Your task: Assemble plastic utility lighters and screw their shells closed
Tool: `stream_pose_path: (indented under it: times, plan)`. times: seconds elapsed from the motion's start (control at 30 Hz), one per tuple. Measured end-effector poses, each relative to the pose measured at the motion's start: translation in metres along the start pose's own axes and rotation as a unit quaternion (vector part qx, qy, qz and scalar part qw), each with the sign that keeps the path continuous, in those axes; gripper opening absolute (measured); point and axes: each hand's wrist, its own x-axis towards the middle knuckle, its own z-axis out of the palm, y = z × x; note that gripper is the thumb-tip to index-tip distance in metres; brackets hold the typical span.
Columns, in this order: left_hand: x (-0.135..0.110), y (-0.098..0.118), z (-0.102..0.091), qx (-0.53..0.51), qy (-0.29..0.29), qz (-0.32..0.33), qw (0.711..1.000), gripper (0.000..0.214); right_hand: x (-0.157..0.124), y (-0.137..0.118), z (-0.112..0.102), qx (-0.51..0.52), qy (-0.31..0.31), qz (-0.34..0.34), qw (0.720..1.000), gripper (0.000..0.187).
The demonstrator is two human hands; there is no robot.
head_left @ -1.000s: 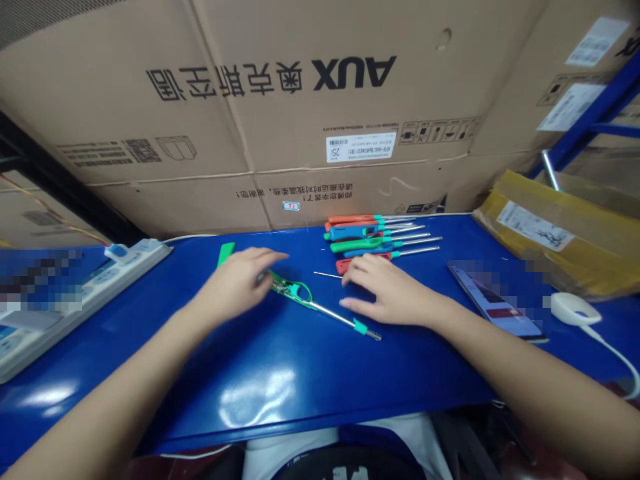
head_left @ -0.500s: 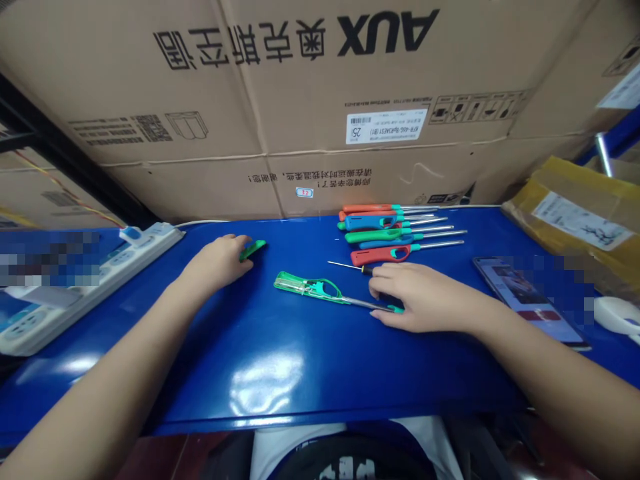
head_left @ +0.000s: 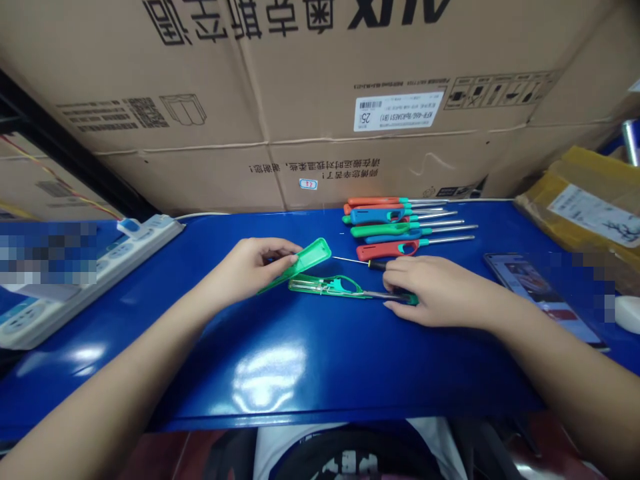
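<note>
My left hand (head_left: 263,267) pinches an empty green half-shell (head_left: 314,254) of a lighter casing, its hollow inner side facing up. Just below it, an opened green long-nosed lighter (head_left: 325,287) lies across the table, its inner parts and teal trigger exposed. The fingers of my right hand (head_left: 415,290) are closed around the far end of its metal tube. A thin screwdriver (head_left: 376,265) with a dark handle and yellow collar lies beside those fingers, its shaft pointing left; part of the handle is hidden.
Several red, orange, blue and green long-nosed lighters (head_left: 383,250) are piled behind my right hand. A phone (head_left: 543,300) lies to the right, near a yellow-taped parcel (head_left: 570,180). At left is a white power strip (head_left: 107,273). A large cardboard box (head_left: 220,167) closes off the back.
My left hand has moved right with the green half-shell, bringing it over the rear end of the opened lighter. My right hand and that lighter have shifted slightly right; the view has tilted down.
</note>
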Motion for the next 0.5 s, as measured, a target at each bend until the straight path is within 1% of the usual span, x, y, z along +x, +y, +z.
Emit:
stream_pose_path:
  times: [0.07,0.13,0.23,0.33,0.5]
  plan:
    - [0.002,-0.002,0.009,0.032,0.021,0.039,0.998,0.034,0.003,-0.004,0.004,-0.009,0.017,0.003,1.000,0.022]
    - [0.005,-0.006,0.017,0.030,0.015,0.050,0.998,0.033,0.007,-0.009,0.009,-0.009,0.022,-0.001,1.000,0.021]
    - [0.010,-0.013,0.025,-0.005,-0.003,0.029,1.000,0.039,0.010,-0.012,0.013,-0.002,0.019,-0.012,1.000,0.017]
    - [0.012,-0.017,0.026,-0.052,-0.014,-0.001,0.999,0.050,0.008,-0.010,0.011,0.007,0.014,-0.023,1.000,0.015]
    - [0.013,-0.015,0.026,-0.154,-0.052,-0.036,0.986,0.044,-0.001,-0.006,0.003,0.039,-0.017,-0.041,0.998,0.012]
